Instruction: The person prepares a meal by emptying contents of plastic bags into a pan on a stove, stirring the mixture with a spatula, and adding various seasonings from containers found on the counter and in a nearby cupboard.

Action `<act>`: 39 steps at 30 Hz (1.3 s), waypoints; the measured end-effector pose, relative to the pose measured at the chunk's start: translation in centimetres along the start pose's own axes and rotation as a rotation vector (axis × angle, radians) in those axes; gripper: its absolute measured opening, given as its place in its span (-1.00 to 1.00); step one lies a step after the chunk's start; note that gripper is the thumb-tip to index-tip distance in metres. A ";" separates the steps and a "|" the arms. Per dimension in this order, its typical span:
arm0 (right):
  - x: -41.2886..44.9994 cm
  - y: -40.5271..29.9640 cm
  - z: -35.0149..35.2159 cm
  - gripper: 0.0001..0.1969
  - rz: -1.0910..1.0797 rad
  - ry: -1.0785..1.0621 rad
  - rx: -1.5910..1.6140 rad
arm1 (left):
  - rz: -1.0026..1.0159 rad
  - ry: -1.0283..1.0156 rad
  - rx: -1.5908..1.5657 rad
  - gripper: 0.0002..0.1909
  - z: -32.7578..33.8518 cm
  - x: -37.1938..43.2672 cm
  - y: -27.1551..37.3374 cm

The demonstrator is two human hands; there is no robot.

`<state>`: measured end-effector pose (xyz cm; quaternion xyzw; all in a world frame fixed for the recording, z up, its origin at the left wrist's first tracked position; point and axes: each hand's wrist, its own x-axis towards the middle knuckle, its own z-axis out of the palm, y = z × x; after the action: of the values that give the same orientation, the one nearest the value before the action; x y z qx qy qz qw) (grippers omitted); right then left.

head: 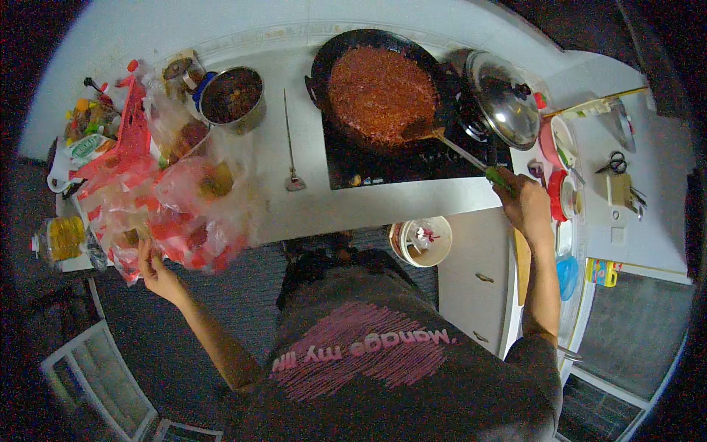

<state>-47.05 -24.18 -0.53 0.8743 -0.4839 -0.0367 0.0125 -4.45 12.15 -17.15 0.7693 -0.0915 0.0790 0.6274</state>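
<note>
My right hand [527, 207] grips the green handle of a metal wok spatula [461, 150]. The spatula's blade rests in reddish-brown, crumbly food [381, 91] that fills much of a black wok [406, 40]. Beneath the wok is a black glass cooktop [364, 168]. Over on the left, my left hand [161, 279] pinches the near edge of a red-and-clear plastic bag [177, 232]. That bag lies in a heap of similar bags, and its contents are blurred.
A metal pot [254, 113] of dark food and a long-handled ladle [294, 182] stand left of the cooktop. To its right is a domed metal lid [505, 119]. An oil bottle [66, 237] lies at far left; a white bucket [436, 257] stands below the counter [386, 201].
</note>
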 end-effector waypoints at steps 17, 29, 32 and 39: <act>7.6 -1.6 10.8 -0.65 -0.067 0.084 0.000 | 0.306 -0.538 0.009 -0.77 6.6 -14.0 3.9; 11.4 -3.3 16.2 -0.68 -0.097 0.297 0.126 | 0.298 -0.535 -0.039 -0.78 7.6 -13.8 2.4; 12.2 -3.5 17.1 -0.67 -0.077 0.356 0.154 | 0.295 -0.531 -0.018 -0.77 7.7 -13.8 3.5; 13.3 -4.4 16.9 -0.65 0.007 0.338 0.381 | 0.315 -0.578 0.007 -0.81 7.8 -14.6 3.5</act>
<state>-37.57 -32.91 -18.28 0.8531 -0.4759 0.2017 -0.0715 -19.41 4.40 -18.88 0.7385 -0.3834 -0.0461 0.5528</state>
